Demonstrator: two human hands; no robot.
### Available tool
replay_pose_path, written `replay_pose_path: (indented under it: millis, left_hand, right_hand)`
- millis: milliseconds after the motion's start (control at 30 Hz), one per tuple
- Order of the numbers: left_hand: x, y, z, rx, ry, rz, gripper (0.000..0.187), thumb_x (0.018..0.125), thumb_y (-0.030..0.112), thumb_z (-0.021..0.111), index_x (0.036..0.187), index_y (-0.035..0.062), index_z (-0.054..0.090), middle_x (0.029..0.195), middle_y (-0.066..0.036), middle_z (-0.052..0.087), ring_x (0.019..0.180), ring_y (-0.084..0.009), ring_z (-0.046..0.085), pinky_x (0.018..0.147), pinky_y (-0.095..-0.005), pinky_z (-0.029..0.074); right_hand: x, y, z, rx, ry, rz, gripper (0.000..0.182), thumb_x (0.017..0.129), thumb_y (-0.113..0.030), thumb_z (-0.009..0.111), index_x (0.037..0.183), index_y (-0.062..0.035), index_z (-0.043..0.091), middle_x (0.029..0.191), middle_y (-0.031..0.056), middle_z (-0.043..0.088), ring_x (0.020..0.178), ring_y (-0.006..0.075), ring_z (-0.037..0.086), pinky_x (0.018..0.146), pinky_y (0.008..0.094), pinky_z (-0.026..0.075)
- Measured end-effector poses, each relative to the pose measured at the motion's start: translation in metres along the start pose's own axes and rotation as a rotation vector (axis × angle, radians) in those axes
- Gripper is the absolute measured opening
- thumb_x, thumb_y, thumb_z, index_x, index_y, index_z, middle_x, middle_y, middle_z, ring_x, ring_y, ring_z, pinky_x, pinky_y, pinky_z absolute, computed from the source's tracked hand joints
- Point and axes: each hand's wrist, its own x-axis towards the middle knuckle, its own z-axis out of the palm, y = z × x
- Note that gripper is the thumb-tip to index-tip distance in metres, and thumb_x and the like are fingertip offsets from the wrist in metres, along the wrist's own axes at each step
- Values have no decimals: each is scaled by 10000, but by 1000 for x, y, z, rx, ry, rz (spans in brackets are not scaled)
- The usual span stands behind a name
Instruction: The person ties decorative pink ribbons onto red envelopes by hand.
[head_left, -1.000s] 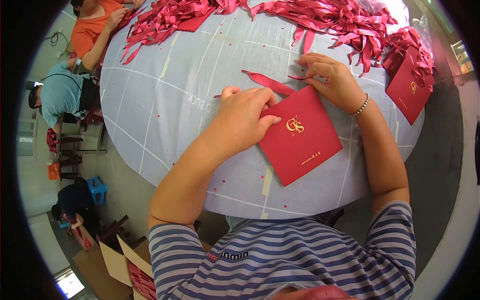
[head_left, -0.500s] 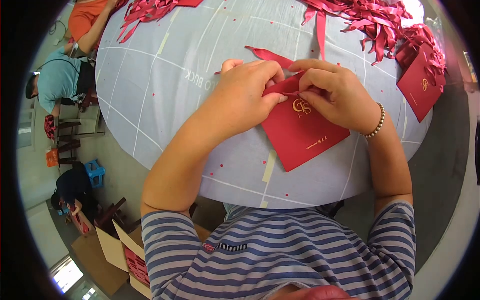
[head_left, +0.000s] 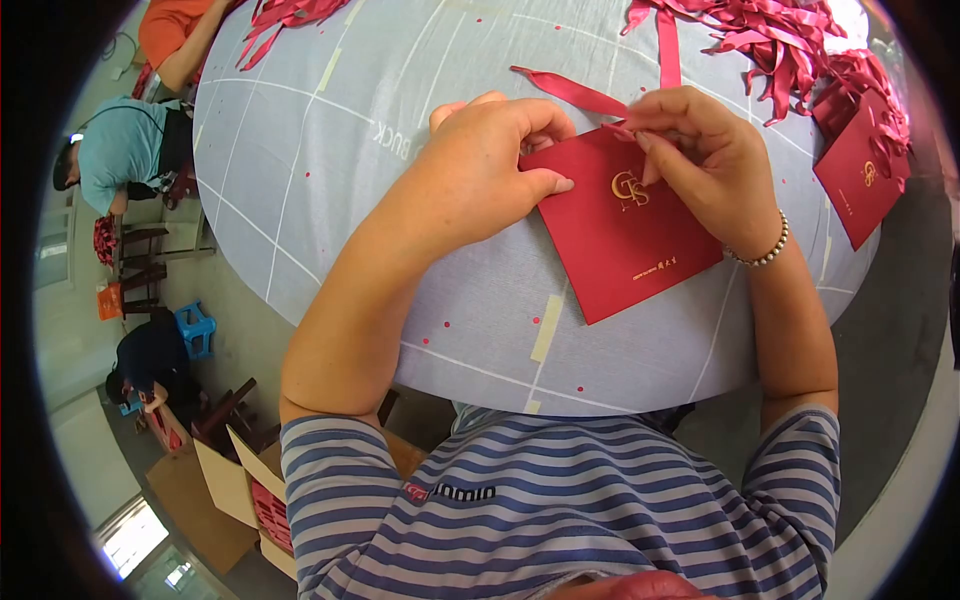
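Observation:
A red card bag (head_left: 630, 240) with gold lettering lies tilted on the cloth-covered table, its top edge away from me. My left hand (head_left: 510, 165) pinches the bag's upper left corner between thumb and fingers. At the top edge, right of the middle, my right hand (head_left: 705, 165) holds a red ribbon between thumb and index finger. The ribbon's loose end (head_left: 570, 92) stretches to the left beyond the bag. Fingers hide part of the ribbon where it meets the edge.
Red ribbons (head_left: 780, 50) are heaped at the far right, beside another red bag (head_left: 862, 185). More ribbons (head_left: 290, 15) lie at the far left. An open carton (head_left: 228, 483) stands on the floor, lower left. Several people are at the left, one in a teal shirt (head_left: 120, 145).
My right hand has moved right and slightly up with the ribbon, away from my left hand. The bag's upper front is more exposed, and my left thumb now rests at its corner.

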Motion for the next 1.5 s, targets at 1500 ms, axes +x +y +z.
replay_pose_path:
  millis: [1500]
  left_hand:
    - [-2, -1, 4, 142, 109, 107, 302, 781, 152, 784, 1065, 79, 714, 941, -53, 670, 968, -203, 587, 1005, -368, 355]
  right_hand:
    - [-6, -2, 23, -237, -29, -192, 159, 849, -7, 731, 1007, -16, 722, 936, 90, 722, 772, 185, 677, 697, 286, 537]
